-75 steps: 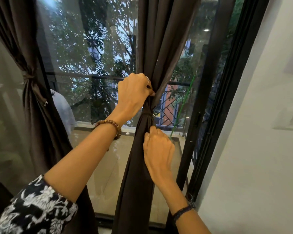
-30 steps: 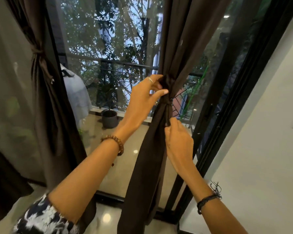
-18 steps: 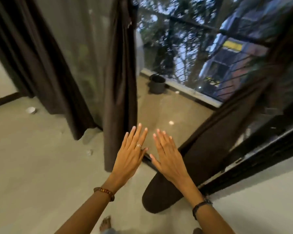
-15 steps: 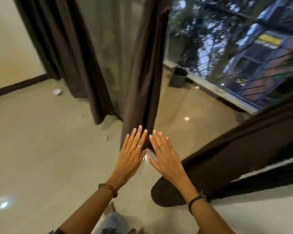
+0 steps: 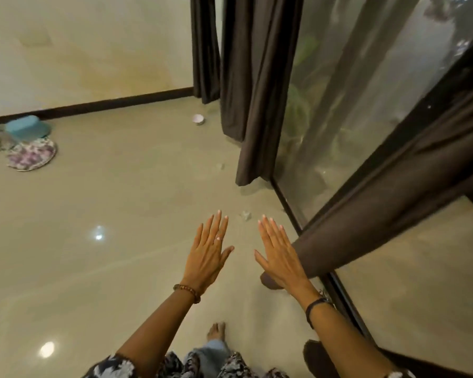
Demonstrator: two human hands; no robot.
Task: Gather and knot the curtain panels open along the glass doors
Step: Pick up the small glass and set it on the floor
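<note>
Both hands have left the curtain [image 5: 393, 192]; left hand [image 5: 206, 255] and right hand [image 5: 280, 257] hover flat, empty.

Floor [image 5: 126, 219] lay open from 9 to 12 o'clock of both flat hands. Curtain panel [image 5: 388, 192] blocked 3 o'clock, touching right hand [image 5: 280, 257]. Hanging curtain [image 5: 254, 99] and glass door [image 5: 352, 85] closed off 1 o'clock.
</note>
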